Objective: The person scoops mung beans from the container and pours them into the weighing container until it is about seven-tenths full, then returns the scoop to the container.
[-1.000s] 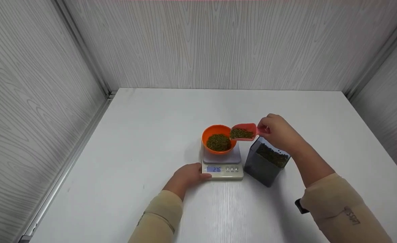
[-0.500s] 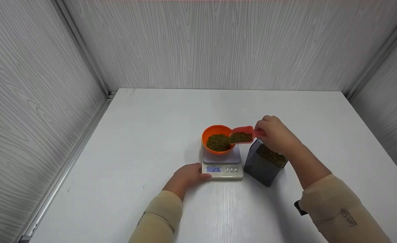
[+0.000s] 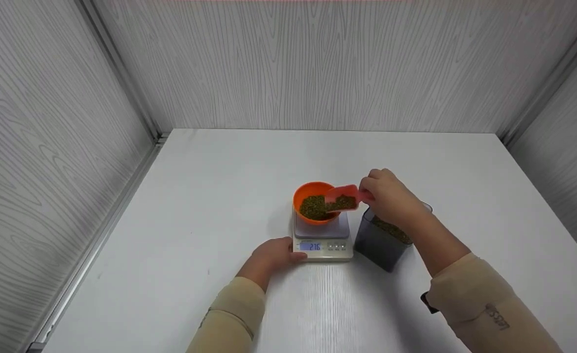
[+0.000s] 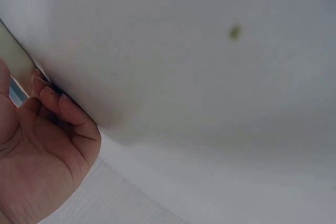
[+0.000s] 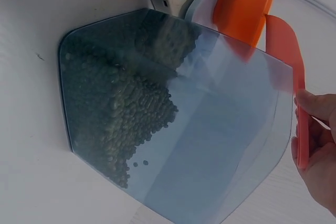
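My right hand [image 3: 387, 197] grips the handle of a red scoop [image 3: 350, 189] that carries small green beans. Tilted to the left, the scoop overlaps the right rim of an orange bowl [image 3: 308, 188], where a heap of the same beans [image 3: 313, 208] lies. The bowl sits on a digital kitchen scale [image 3: 339, 255] whose lit display seems to read 276 or 27.6. At the scale's front left corner, my left hand [image 3: 272, 254] holds its edge, thumb at the front. Curled fingers [image 4: 79, 121] touch the scale's side in the left wrist view.
A clear, dark-tinted container [image 3: 379, 245] partly filled with beans stands right of the scale, under my right forearm. The right wrist view shows its beans [image 5: 136, 108] through the wall. Grey wood-grain panels [image 3: 288, 63] enclose the white table [image 3: 219, 162].
My right hand has moved left and slightly down, bringing the scoop further over the bowl and tipping it. Fewer beans show in the scoop. The left hand stays at the scale.
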### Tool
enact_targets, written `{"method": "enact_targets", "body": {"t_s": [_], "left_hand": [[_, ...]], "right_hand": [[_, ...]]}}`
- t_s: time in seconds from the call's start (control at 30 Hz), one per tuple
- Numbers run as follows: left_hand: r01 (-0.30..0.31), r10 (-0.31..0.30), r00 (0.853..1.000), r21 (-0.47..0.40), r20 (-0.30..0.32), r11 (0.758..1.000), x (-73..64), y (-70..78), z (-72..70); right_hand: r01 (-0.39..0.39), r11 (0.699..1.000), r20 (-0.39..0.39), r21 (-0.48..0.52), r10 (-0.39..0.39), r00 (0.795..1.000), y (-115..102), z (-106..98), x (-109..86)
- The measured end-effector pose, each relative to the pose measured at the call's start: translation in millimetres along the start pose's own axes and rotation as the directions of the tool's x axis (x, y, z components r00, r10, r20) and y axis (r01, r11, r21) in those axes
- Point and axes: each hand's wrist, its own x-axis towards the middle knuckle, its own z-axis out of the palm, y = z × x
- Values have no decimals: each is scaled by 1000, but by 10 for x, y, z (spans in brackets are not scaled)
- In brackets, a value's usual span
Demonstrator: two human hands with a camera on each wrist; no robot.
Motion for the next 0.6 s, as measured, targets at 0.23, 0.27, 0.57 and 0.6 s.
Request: {"method": "enact_targets", "body": {"t_s": [0.23,0.27,0.57,0.6], "left_hand": [[5,-5,1000,11,-2,1000,2,9,7],[4,-4,1000,11,-3,1000,4,8,9],[-17,17,1000,12,-14,1000,-6,9,12],[-20,20,1000,13,-15,1000,-7,10,12]], "right_hand": [[-6,999,7,-47,7,1000,-95,0,31],[-10,999,8,-52,10,1000,-102,2,34],[52,991,-38,-124,-57,998,-163,12,29],[62,989,-45,-136,-69,997,-171,12,27]]}}
